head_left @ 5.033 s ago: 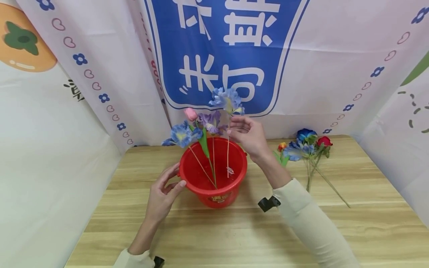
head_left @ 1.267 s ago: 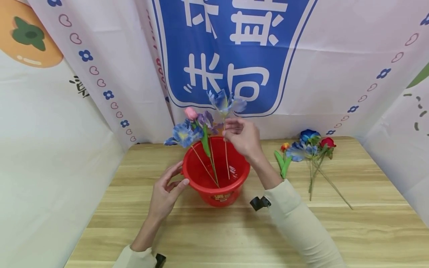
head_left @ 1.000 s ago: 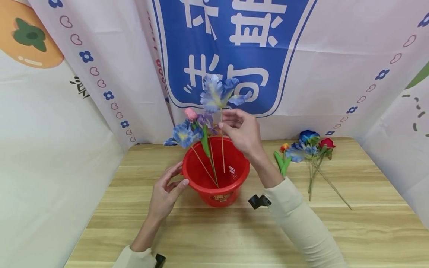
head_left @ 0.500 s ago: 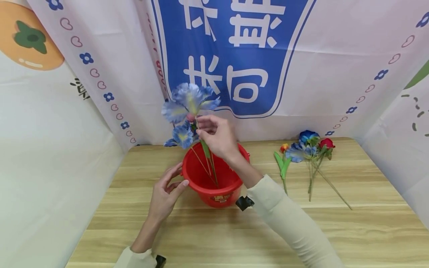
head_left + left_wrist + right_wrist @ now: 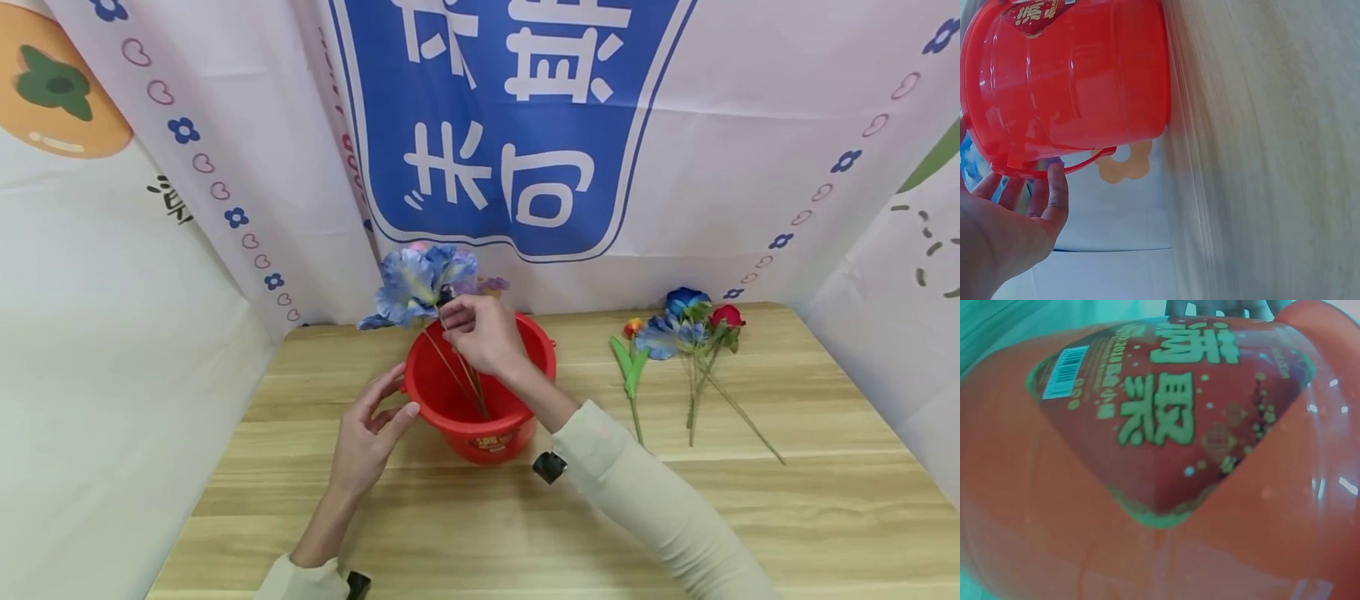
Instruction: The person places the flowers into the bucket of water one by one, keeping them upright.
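My left hand holds the left side of the red bucket, thumb in front and fingers spread toward the back. In the left wrist view its fingers reach the rim beside the thin red handle. Over the bucket, my right hand pinches the stem of a blue artificial iris just below the bloom. Its bloom overlaps the other flowers standing in the bucket: a blue one, a purple one and a pink tulip, mostly hidden. The right wrist view is filled by the bucket's label.
On the right of the wooden table lie a red rose, a dark blue rose, a pale blue flower and an orange tulip with green leaves. A printed cloth hangs behind the table.
My right hand has carried the blue iris leftward across the bucket and then lowered it, so its bloom now covers the other blooms. My left hand has stayed at the bucket's side.
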The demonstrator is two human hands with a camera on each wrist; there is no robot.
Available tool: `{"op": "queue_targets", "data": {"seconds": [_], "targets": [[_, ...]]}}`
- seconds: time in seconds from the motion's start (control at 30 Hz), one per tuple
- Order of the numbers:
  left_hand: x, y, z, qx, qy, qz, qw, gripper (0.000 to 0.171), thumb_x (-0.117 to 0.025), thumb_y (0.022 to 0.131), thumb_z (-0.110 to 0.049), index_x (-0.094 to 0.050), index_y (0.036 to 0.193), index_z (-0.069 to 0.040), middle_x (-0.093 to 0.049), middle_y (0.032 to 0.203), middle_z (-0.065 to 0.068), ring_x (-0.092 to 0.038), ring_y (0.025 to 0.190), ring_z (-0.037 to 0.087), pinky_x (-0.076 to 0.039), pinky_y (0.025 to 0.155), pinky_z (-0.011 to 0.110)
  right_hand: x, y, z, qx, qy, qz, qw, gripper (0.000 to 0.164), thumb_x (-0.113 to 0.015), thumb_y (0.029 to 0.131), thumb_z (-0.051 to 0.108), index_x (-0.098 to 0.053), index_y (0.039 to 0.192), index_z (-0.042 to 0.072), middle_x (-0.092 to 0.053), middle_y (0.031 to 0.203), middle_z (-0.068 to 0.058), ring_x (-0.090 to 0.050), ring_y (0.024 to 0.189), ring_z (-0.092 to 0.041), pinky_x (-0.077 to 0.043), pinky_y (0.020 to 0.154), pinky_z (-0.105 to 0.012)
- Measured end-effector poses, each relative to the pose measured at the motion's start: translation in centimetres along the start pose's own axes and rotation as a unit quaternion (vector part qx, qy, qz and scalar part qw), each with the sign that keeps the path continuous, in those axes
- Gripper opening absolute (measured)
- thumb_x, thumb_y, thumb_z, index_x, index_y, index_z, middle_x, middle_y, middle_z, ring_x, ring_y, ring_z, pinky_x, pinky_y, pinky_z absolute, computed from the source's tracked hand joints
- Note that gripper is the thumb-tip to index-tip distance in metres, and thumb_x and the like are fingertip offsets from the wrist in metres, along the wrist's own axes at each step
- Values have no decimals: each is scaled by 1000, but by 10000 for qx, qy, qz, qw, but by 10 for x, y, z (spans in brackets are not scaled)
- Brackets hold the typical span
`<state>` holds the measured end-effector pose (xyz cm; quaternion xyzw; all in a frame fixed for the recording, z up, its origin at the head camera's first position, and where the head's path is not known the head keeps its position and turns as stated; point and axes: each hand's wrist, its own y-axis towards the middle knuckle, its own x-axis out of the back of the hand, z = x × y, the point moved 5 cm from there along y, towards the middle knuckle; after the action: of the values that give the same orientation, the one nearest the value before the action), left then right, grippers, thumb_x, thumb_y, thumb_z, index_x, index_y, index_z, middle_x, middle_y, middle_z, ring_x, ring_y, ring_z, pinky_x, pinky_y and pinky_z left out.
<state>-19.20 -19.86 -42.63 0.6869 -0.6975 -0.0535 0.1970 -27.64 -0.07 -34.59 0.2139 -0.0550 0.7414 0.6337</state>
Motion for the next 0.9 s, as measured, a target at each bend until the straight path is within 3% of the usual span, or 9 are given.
{"op": "queue_targets", "data": {"seconds": [0.47,0.9], "targets": [[0,0,1,49,-15,-18,10000,58,-75,97,0,-60,153,-11,-62,150,9,-63,130,12,-62,95,20,17,-13,-6,-130,-9,162,9998,31,-81,94,7,-76,124,8,-80,118,-10,-78,107,-26,-66,95,-39],[0,-1,1,22,11,-24,10000,59,-75,97,0,-59,153,-11,-62,150,10,-63,130,11,-62,94,19,58,-33,-6,-312,669,-119,9972,35,-79,96,9,-73,130,5,-76,126,-16,-75,114,-30,-66,97,-40]]}}
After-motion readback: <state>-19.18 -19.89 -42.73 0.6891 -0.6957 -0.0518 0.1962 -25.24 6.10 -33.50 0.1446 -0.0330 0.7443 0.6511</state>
